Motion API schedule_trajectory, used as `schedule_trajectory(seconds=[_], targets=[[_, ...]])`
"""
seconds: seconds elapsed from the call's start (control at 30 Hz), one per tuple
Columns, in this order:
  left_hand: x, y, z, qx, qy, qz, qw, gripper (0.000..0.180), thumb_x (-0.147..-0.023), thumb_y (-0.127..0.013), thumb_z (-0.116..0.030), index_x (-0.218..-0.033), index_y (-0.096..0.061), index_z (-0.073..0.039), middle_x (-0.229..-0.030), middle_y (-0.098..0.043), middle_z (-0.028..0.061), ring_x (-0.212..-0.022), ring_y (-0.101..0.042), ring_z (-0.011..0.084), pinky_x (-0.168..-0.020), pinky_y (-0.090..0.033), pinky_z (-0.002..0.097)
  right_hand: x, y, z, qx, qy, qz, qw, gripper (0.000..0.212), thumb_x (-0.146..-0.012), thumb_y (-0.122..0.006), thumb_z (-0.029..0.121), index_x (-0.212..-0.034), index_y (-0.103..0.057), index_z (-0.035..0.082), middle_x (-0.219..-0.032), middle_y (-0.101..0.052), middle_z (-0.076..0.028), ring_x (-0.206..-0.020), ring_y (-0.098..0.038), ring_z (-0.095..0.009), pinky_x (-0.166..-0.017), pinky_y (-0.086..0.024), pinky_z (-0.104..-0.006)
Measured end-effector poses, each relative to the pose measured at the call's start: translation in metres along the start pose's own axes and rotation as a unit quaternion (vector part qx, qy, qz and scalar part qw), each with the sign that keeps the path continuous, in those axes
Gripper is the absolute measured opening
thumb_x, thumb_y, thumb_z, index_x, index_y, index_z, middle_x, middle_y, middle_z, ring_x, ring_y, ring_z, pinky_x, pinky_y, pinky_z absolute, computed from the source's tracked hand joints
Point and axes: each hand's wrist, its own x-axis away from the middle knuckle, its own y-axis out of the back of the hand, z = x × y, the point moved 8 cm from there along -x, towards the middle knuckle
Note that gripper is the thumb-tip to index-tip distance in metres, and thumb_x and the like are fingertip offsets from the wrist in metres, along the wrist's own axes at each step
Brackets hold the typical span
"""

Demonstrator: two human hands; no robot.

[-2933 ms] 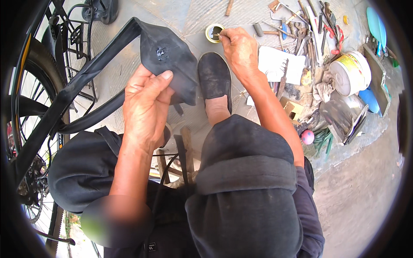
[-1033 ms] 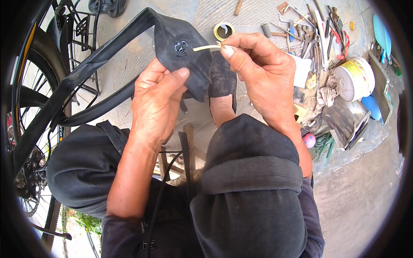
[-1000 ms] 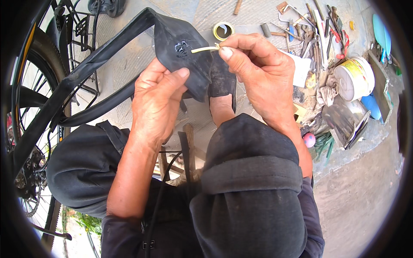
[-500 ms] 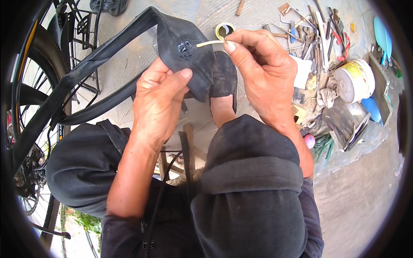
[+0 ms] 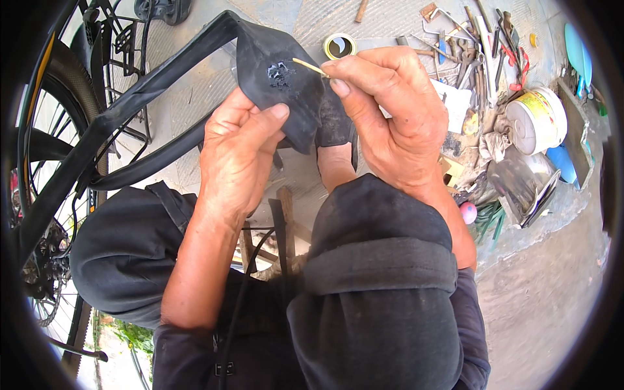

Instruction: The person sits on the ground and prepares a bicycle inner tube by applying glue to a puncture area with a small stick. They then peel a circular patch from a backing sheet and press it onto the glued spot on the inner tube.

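My left hand [image 5: 235, 153] is closed on a black rubber inner tube [image 5: 257, 49], thumb on top, spreading a flattened stretch of it. A glossy, wet-looking smear [image 5: 280, 75] lies on that stretch. Between thumb and forefinger my right hand [image 5: 402, 97] pinches a thin pale-yellow strip [image 5: 307, 65]. The strip's free tip is just beside the smear, over the rubber; whether it touches, I cannot tell. Beyond my right fingers stands a small round open tin [image 5: 353, 45]. From my left hand the tube runs back in a loop toward the bicycle wheel [image 5: 68, 81].
Hand tools [image 5: 465, 58] lie scattered on the ground at the far right, with a white bucket [image 5: 543, 120] on its side nearer me. A white sheet [image 5: 458, 104] is next to my right hand. My dark-clothed knees [image 5: 380, 221] are below my hands; a shoe shows behind the tube.
My right hand has shifted slightly, and the strip's tip has moved up and a little left, now slanting up toward the left. My left hand and the tube have stayed almost still.
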Motion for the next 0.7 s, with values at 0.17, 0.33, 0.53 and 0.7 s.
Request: schedule_trajectory(seconds=[0.17,0.33,0.53,0.7], targets=[[0.001,0.000,0.000,0.006,0.001,-0.020,1.000,0.028,-0.094,-0.054,0.005,-0.121,-0.062,0.002,-0.113,-0.069,0.0100,-0.102,-0.066,0.0163,-0.095,-0.051,0.0322,0.003,-0.005,0.010,0.073,0.122,0.025,0.989,0.031,-0.070,-0.077,-0.006,-0.098,-0.075,0.007,-0.087,-0.063,-0.005,-0.074,-0.060,-0.020,-0.061,-0.048,-0.0284],[0.002,0.000,0.002,0.010,0.005,-0.026,1.000,0.028,-0.094,-0.054,0.005,-0.121,-0.061,0.002,-0.113,-0.069,0.0095,-0.102,-0.066,0.0156,-0.094,-0.051,0.0314,0.009,-0.006,0.017,0.088,0.188,0.028,0.978,0.040,-0.055,-0.076,-0.002,-0.094,-0.076,0.006,-0.085,-0.063,-0.005,-0.069,-0.059,-0.020,-0.057,-0.047,-0.0297],[0.001,0.001,0.002,0.012,0.007,-0.014,1.000,0.029,-0.093,-0.054,0.004,-0.121,-0.061,0.003,-0.116,-0.068,0.0126,-0.106,-0.066,0.0183,-0.098,-0.052,0.0335,0.012,-0.012,0.016,0.117,0.231,0.000,0.966,0.039,-0.055,-0.072,0.001,-0.095,-0.074,0.003,-0.086,-0.063,-0.007,-0.067,-0.060,-0.021,-0.055,-0.049,-0.0306],[0.000,0.002,0.002,0.005,0.011,-0.039,0.999,0.028,-0.094,-0.054,0.005,-0.121,-0.062,0.001,-0.111,-0.069,0.0089,-0.100,-0.066,0.0155,-0.092,-0.052,0.0316,0.018,-0.013,0.022,0.090,0.216,0.003,0.972,0.046,-0.049,-0.070,-0.003,-0.094,-0.075,0.003,-0.085,-0.062,-0.007,-0.066,-0.060,-0.022,-0.055,-0.051,-0.0302]])
